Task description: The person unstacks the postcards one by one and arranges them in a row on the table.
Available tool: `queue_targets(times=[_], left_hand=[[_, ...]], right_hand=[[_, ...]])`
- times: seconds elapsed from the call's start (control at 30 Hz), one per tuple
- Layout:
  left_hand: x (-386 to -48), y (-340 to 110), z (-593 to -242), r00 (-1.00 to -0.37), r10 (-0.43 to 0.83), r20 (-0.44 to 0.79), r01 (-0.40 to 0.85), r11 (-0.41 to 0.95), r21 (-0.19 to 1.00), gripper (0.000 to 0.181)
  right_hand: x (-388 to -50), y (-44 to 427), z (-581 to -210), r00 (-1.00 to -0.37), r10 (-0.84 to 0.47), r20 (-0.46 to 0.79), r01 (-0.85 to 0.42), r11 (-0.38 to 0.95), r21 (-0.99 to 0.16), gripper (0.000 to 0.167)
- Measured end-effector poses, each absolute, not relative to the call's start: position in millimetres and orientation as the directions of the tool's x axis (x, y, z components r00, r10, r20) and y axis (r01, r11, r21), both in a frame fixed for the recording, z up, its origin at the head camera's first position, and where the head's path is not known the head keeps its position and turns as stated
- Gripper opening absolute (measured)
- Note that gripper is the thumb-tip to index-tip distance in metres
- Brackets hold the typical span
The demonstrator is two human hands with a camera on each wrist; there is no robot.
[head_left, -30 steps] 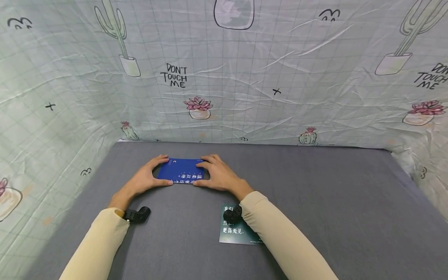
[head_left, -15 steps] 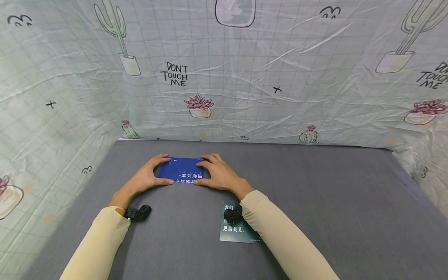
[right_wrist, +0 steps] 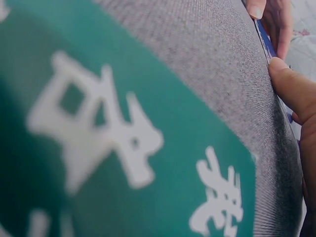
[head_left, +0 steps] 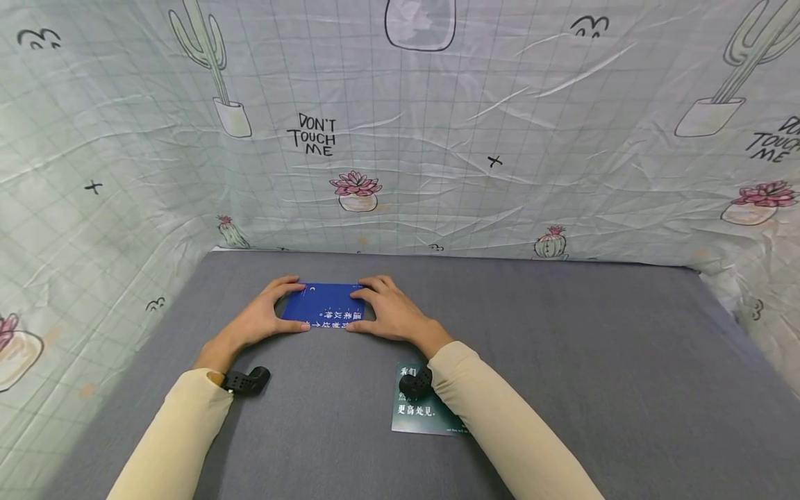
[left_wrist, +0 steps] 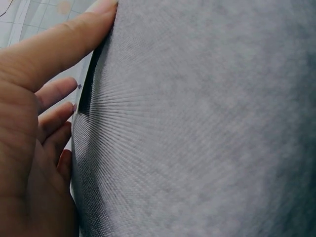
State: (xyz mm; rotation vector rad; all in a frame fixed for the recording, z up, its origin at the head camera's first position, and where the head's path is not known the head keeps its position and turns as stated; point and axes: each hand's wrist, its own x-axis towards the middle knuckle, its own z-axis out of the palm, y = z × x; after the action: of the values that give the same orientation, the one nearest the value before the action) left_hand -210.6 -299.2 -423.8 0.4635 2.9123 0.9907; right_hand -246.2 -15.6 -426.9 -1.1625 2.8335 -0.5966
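blue card (head_left: 325,303), held at both ends: it lies on or just above the grey table (head_left: 581,361), toward ten o'clock of the tabletop's middle, its white lettering upside down to the person; from where i stand, contact with the surface cannot be told. at nine o'clock the left hand (head_left: 257,319) is clamped on one end, thumb at the near edge, fingers at the far edge. at three o'clock the right hand (head_left: 398,314) is clamped likewise, one finger reaching over the printed face. at four o'clock, apart from the blue card, a green card (head_left: 415,422) lies partly hidden behind the right sleeve (head_left: 506,413) and right wrist camera (head_left: 415,383).

the step in hand seems to be steadying the blue card. done well, it calls for light, even pressure from both thumbs, so that the thin sheet does not bow, with both ends level. the right forearm should rise before it swings, lest sleeve or camera drag the green card.
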Motion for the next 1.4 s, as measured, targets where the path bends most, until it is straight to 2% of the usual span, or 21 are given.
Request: queue_targets(times=[0.33, 0.63, 0.9, 1.13, 1.4], left_hand=[[-209.6, -299.3, -427.2, -0.955, 0.286, 0.083, 0.277, 0.749, 0.602, 0.083], [-213.8, -298.0, -424.3, -0.957, 0.279, 0.085, 0.272, 0.746, 0.608, 0.084], [-212.2, -293.3, -417.5, -0.954, 0.259, 0.153, 0.297, 0.732, 0.613, 0.083], [-195.6, -278.4, -402.6, -0.939, 0.267, 0.214, 0.343, 0.746, 0.571, 0.088], [-176.9, -252.8, -389.9, -0.925, 0.302, 0.231, 0.38, 0.7, 0.605, 0.087]], right_hand=[[-244.3, -16.7, -428.7, -0.734, -0.669, 0.117, -0.66, 0.661, -0.357, 0.067], [-247.1, -11.4, -421.4, -0.746, -0.654, 0.125, -0.624, 0.621, -0.474, 0.066], [-239.5, 2.7, -408.3, -0.719, -0.683, 0.132, -0.652, 0.596, -0.468, 0.068], [-225.8, 22.5, -400.7, -0.673, -0.722, 0.158, -0.697, 0.549, -0.461, 0.069], [-204.8, 47.4, -389.4, -0.641, -0.742, 0.194, -0.727, 0.508, -0.461, 0.068]])
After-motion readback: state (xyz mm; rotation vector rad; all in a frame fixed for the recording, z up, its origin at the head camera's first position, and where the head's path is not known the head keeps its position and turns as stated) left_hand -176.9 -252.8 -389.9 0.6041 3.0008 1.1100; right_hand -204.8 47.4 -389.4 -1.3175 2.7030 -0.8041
